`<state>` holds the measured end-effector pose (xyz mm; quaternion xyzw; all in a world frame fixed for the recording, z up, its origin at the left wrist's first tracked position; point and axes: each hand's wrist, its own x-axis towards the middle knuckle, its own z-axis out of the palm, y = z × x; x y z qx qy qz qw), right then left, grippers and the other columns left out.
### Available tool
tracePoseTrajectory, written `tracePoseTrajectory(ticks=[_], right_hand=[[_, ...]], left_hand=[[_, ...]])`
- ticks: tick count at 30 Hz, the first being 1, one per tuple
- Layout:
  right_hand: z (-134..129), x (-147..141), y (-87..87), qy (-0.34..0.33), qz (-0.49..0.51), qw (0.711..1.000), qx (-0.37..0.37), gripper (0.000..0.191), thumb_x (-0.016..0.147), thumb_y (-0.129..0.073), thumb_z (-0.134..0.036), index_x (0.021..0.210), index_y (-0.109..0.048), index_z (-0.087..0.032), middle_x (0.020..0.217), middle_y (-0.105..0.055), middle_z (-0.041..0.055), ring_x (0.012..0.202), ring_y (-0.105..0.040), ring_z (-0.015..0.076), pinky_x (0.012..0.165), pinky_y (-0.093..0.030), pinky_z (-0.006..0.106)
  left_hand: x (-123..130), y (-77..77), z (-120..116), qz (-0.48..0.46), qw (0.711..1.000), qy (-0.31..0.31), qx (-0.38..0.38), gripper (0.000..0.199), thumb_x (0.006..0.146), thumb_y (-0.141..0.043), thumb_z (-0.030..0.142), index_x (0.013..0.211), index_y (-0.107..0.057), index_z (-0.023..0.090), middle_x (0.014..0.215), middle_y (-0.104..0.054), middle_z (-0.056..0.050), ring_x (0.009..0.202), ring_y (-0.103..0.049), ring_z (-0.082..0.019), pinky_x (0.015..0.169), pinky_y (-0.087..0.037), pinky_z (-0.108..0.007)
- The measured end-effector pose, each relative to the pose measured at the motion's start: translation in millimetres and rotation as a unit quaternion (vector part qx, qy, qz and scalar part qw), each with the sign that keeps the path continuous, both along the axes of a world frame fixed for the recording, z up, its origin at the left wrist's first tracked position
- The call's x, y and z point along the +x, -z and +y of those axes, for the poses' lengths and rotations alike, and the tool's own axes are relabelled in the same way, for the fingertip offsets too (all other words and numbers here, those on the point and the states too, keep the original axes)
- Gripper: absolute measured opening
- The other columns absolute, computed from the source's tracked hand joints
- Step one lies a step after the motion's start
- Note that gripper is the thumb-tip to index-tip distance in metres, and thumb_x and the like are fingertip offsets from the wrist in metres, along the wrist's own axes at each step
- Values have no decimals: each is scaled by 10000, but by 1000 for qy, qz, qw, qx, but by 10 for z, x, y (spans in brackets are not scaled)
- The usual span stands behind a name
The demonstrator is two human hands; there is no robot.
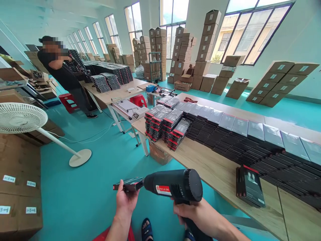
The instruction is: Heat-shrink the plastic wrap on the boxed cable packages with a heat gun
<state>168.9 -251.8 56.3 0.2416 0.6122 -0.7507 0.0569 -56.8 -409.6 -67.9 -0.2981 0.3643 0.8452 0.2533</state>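
Gripping a heat gun (175, 183) in right fingers (182, 210), partly hiding its handle (192, 226); holding a box (129, 187), nearly edge-on, in left fingers (121, 188).

daylight is pouring through the far windows (173, 11), whose panes are washing out to white. glare is glinting off the wrapped boxes (227, 121) on the right. the wide lens is making the left fan (17, 123) and right cartons (272, 81) lean. the near heat gun (175, 180) is showing crisply, the farthest panes softly.

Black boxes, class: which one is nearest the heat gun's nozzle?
The box in the left hand, at the nozzle; the stacked boxes lie farther off, on tables.
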Motion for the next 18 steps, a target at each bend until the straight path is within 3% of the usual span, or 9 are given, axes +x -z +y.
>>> tracePoseTrajectory(ticks=[2, 6, 11, 15, 18], right_hand=[[16, 2, -4, -27, -17, 999, -7, 164, 750, -634, -344, 737, -602, -183, 602, -579, -7, 560, -507, 150, 565, -405, 291], [9, -30, -19, 21, 3, 1000, 17, 190, 765, -626, -375, 725, -607, -190, 608, -573, -6, 585, -522, 160, 576, -419, 293], [-8, -81, -82, -43, -12, 999, 6, 116, 735, -639, -304, 721, -617, -191, 631, -586, -11, 601, -525, 155, 577, -413, 281], [62, -64, -82, 43, -17, 999, 14, 213, 757, -648, -379, 821, -614, -178, 629, -588, -10, 590, -517, 156, 581, -417, 296], [116, 3, -86, 21, -17, 998, -49, 299, 711, -687, -421, 860, -600, -177, 586, -589, -18, 538, -504, 152, 550, -413, 296]], left_hand=[[3, -6, 2, -3, 1000, -1, -1, 253, 957, -495, 316, 757, -555, 174, 672, -644, -25, 600, -651, -180, 587, -584, -351], [15, -19, 3, -4, 1000, -9, -2, 254, 964, -485, 319, 759, -547, 181, 672, -639, -20, 624, -658, -180, 629, -597, -362], [23, -6, 14, -13, 1000, 5, 4, 247, 960, -477, 315, 784, -573, 171, 664, -627, -28, 620, -656, -186, 611, -598, -352], [14, 25, 25, -7, 999, -32, 27, 249, 963, -456, 379, 999, -607, 184, 851, -694, -60, 812, -710, -238, 723, -618, -438], [10, 29, 26, -22, 998, -45, 38, 328, 963, -446, 383, 1155, -587, 158, 987, -710, -121, 906, -717, -276, 726, -620, -457]])
